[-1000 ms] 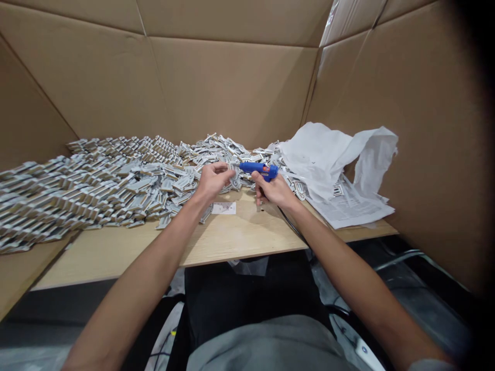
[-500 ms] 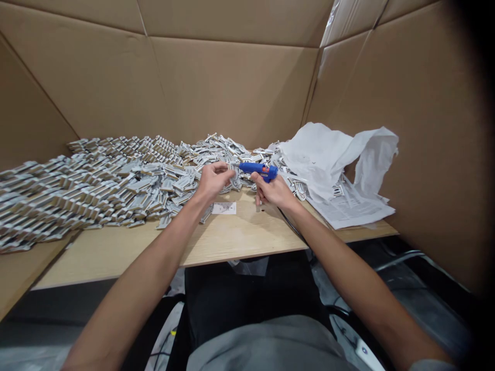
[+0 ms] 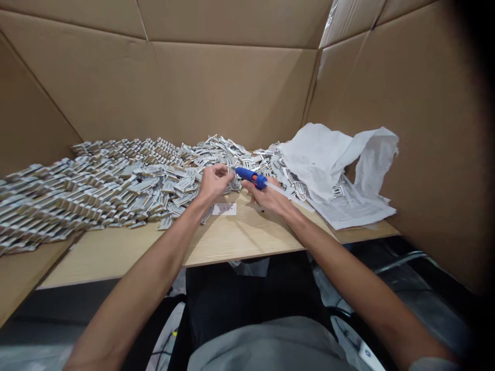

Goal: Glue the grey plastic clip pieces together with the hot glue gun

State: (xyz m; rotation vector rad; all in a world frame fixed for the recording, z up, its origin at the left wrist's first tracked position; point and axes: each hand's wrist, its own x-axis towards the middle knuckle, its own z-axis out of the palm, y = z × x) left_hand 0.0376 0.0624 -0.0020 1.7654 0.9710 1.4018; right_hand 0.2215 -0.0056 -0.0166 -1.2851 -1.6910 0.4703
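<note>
My right hand (image 3: 266, 195) is wrapped round a blue glue gun (image 3: 249, 176), with a long translucent glue stick (image 3: 288, 195) sticking out of its back end. The gun's nozzle points left at a small grey-white piece (image 3: 231, 170) pinched in the fingers of my left hand (image 3: 214, 181). Details of that piece are too small to tell. Below the hands a small printed paper slip (image 3: 225, 208) lies on the wooden board (image 3: 232, 237). Behind and left of my hands spread many similar pieces (image 3: 178, 183).
Stacked rows of pieces (image 3: 58, 196) cover the left of the board. Crumpled white wrapping (image 3: 320, 154) and printed sheets (image 3: 348, 208) lie at the right. Tall cardboard walls (image 3: 235, 93) stand behind and on both sides.
The glue gun has tilted, its back end swinging down and toward me, and its glue stick now shows. My right hand has shifted slightly left; my left hand has barely moved.
</note>
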